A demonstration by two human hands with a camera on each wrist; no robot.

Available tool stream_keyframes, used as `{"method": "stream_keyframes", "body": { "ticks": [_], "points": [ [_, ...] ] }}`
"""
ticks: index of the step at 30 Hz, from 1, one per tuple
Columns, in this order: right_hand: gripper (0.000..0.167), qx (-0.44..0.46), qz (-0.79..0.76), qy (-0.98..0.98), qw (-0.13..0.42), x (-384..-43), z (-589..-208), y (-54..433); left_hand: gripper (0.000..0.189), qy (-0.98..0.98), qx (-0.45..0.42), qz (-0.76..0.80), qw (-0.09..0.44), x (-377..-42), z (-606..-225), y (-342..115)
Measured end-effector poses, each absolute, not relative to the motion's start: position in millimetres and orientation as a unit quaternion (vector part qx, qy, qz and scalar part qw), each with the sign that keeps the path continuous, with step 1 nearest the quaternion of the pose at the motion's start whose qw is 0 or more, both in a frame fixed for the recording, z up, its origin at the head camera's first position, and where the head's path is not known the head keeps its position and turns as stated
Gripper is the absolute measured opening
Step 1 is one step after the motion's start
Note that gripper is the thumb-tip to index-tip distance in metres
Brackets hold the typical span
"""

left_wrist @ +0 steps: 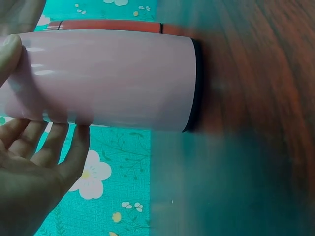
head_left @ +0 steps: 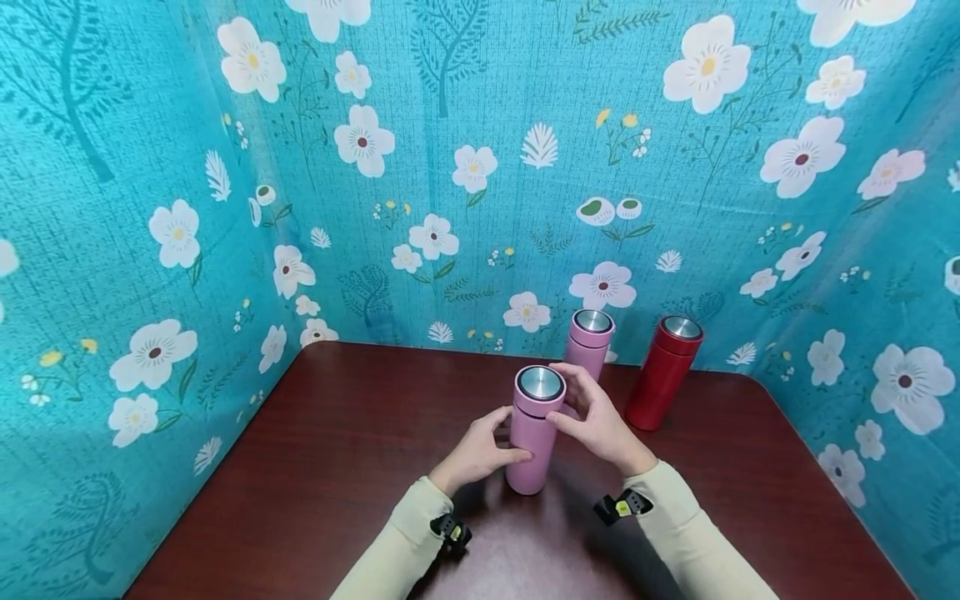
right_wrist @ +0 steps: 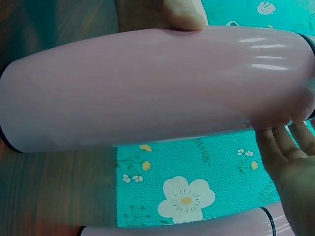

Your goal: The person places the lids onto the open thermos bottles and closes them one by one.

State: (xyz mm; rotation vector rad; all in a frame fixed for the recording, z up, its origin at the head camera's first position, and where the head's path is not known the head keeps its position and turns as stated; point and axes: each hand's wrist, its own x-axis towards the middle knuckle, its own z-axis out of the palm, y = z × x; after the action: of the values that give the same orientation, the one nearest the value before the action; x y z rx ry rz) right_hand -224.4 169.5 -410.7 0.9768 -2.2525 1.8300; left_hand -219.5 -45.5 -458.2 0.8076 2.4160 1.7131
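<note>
A pink thermos flask (head_left: 528, 477) with a steel-topped lid (head_left: 542, 384) stands upright between my hands. My left hand (head_left: 480, 452) grips its body, thumb on the near side and fingers around the left. Around the lid and shoulder, my right hand (head_left: 598, 423) holds from the right with thumb and fingers. In the left wrist view, the flask's body (left_wrist: 123, 78) ends in a black base close to the tabletop; I cannot tell whether they touch. Lid details are out of both wrist views.
Behind my right hand stands a second pink flask (head_left: 587, 354), partly hidden. To its right is a red flask (head_left: 662, 379). All are over a dark reddish-brown table (head_left: 337, 450), with a blue flowered cloth (head_left: 465, 267) hanging behind and at both sides.
</note>
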Motion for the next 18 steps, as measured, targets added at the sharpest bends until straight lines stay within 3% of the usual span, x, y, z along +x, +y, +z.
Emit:
{"method": "stream_keyframes", "body": {
  "ticks": [7, 18],
  "points": [
    [0.065, 0.302, 0.606, -0.734, 0.052, -227, -415, 169, 0.061, 0.784, 0.267, 0.559, 0.048, -237, -479, -47],
    [0.063, 0.340, 0.600, -0.724, 0.022, -230, -415, 175, 0.054, 0.757, 0.267, 0.588, 0.098, -239, -476, -52]
  ]
}}
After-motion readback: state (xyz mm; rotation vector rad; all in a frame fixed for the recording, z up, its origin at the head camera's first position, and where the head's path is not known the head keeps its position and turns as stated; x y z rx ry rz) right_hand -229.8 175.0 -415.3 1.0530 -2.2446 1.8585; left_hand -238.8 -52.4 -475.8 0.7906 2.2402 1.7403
